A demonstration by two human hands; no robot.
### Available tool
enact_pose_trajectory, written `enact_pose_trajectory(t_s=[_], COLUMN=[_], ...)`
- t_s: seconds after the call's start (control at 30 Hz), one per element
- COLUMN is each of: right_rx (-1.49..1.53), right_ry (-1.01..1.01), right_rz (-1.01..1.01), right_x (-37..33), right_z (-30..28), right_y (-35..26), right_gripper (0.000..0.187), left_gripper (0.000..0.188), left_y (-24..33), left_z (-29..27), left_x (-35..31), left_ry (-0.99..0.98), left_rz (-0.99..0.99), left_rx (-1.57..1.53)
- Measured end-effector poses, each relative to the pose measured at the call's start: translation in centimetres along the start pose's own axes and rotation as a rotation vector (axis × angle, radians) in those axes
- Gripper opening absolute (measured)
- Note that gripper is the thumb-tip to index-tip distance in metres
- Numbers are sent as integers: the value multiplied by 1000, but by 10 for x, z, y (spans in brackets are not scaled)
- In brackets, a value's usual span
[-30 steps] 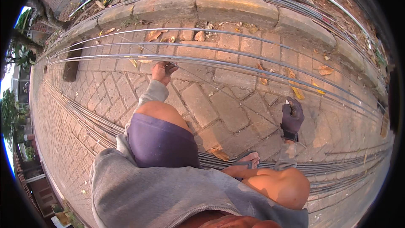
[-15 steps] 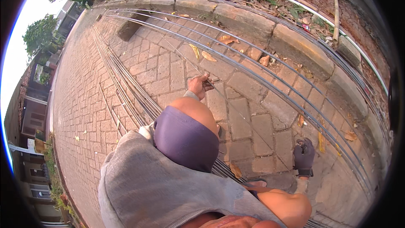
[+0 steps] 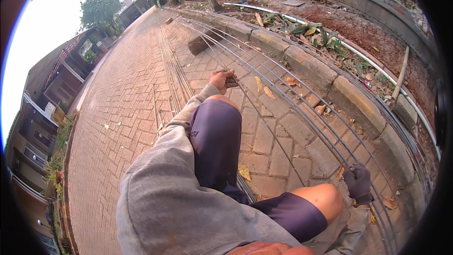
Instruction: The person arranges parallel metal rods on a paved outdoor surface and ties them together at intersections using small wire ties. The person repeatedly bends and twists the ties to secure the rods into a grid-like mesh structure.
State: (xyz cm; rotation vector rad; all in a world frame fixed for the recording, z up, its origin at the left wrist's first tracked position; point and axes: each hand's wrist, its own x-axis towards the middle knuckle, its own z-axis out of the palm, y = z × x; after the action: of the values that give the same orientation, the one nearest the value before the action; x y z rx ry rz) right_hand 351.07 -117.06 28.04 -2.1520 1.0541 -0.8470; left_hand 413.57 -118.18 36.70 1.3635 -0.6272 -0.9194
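Note:
My bare left hand [image 3: 222,81] is closed around a thin steel rod [image 3: 271,132], which slants from the upper left down toward my bent knee. To the right, my right hand [image 3: 357,182] in a dark glove is closed at the long steel bars [image 3: 302,108] that bow along the kerb. Its fingers curl over at least one of them; exactly how many bars are in the grip is hidden. The far ends of these bars lie by a stone block [image 3: 200,43].
A bundle of bars [image 3: 173,75] lies on the brick paving [image 3: 127,104] to my left and passes under my legs. Along the right runs a stone kerb [image 3: 311,61], with more bars and a white pipe [image 3: 377,61] beyond it. Dry leaves [image 3: 269,92] are scattered about.
My right hand has gone from above the paving to the long bars on the right and closed there. My left hand stays on the thin rod. The view has tilted up.

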Motion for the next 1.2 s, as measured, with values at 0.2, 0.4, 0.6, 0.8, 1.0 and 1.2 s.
enact_pose_trajectory(t_s=[0.2,0.4,0.6,0.8,1.0,1.2], right_rx=[-44,-289,-626,-304,-114,231], right_ry=[58,32,244,979,583,487], right_rz=[78,345,724,1181,1570,1454], right_x=[-4,-17,-39,-34,17,81], right_z=[0,16,3,72,153,222], right_y=[-23,-52,-81,-134,-209,-181], right_gripper=[18,15,31,33,29,29], left_gripper=[17,13,14,22,35,37], left_y=[-53,-118,-174,-244,-288,-249], left_z=[-35,-107,-180,-172,-179,-159], left_x=[54,160,317,403,386,352], left_ry=[152,86,154,-143,-152,-112], left_rz=[-136,-267,-495,-570,-617,-560], left_rx=[-69,-54,-44,-54,-117,-240])
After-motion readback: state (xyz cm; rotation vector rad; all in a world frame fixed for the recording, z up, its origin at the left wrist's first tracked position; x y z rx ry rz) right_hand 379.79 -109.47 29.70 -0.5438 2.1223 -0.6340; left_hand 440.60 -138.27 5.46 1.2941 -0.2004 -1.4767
